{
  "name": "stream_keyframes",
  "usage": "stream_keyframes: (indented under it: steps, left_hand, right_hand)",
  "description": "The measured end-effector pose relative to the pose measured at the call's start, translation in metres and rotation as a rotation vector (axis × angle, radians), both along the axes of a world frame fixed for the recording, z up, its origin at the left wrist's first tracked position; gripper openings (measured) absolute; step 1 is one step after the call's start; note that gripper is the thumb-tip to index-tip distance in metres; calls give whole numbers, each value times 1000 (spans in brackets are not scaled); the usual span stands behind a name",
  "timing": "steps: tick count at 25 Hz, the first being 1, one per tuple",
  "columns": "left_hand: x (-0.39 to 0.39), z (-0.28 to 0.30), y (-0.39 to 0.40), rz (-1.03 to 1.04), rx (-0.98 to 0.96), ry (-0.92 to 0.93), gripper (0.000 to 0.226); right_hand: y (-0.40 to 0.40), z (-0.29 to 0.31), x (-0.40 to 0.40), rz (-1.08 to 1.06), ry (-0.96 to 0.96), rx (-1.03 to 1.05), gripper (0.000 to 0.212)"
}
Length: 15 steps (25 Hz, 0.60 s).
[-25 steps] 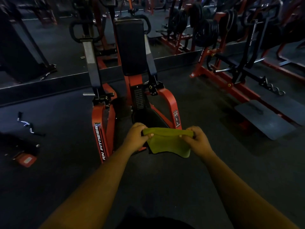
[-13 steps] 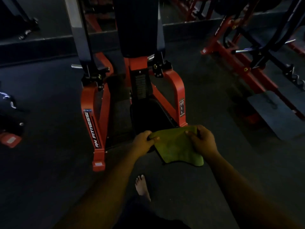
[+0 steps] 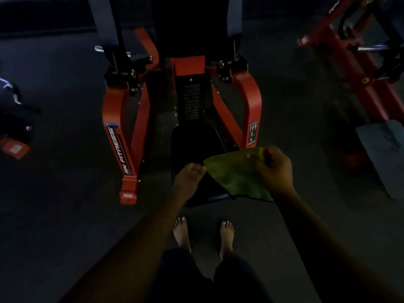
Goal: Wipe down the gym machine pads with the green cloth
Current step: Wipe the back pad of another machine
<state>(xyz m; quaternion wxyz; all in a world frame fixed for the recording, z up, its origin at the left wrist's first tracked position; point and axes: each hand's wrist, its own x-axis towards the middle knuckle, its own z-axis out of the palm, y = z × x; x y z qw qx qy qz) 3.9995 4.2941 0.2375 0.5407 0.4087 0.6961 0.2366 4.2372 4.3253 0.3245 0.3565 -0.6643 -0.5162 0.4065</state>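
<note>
The green cloth (image 3: 235,174) hangs stretched between both hands, just above the front of the black seat pad (image 3: 191,141) of a red gym machine (image 3: 117,136). My left hand (image 3: 189,174) pinches the cloth's left corner. My right hand (image 3: 273,168) grips its upper right corner. The black back pad (image 3: 188,25) rises upright behind the seat, its top cut off by the frame edge. The cloth covers the seat pad's front right part.
My bare feet (image 3: 203,234) stand on the dark rubber floor just before the seat. Another red machine (image 3: 349,62) with a grey foot plate (image 3: 382,149) stands to the right. A red-and-black object (image 3: 14,147) lies at the far left.
The view has tilted down and drawn closer to the seat. Both hands with the cloth have lowered toward the seat pad's front, and both feet have come into view.
</note>
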Motion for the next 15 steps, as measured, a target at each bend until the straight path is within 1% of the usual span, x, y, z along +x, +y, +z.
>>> stream_keyframes:
  steps: [2,4,5,6,8,9,10,12,14,15]
  left_hand:
    - [3,-16,-2,16,-6,77,40]
    - [4,-37,-7,-9,32,195,44]
    - [4,-50,-8,-25,62,276,45]
    - [5,-65,-7,-39,89,350,45]
    - [8,-88,-3,-75,113,471,49]
    - [9,-97,0,-96,113,527,52]
    - [10,-105,5,-120,117,584,55]
    - [9,-119,15,-138,131,668,59]
    - [7,-131,22,-152,138,724,63]
    - [7,-135,23,-162,138,764,64]
  right_hand:
    - [9,-14,0,142,-174,165,16]
    - [7,-51,0,345,-366,273,21]
    - [2,-74,-2,465,-466,262,24]
    - [-2,-101,0,597,-531,192,27]
    - [-13,-140,0,839,-575,56,37]
    - [-14,-155,0,896,-594,27,43]
    - [-10,-166,-2,875,-629,18,50]
    - [7,-179,-14,736,-739,-9,67]
    - [26,-189,-32,705,-796,-125,81]
    - [32,-195,-40,704,-798,-175,84]
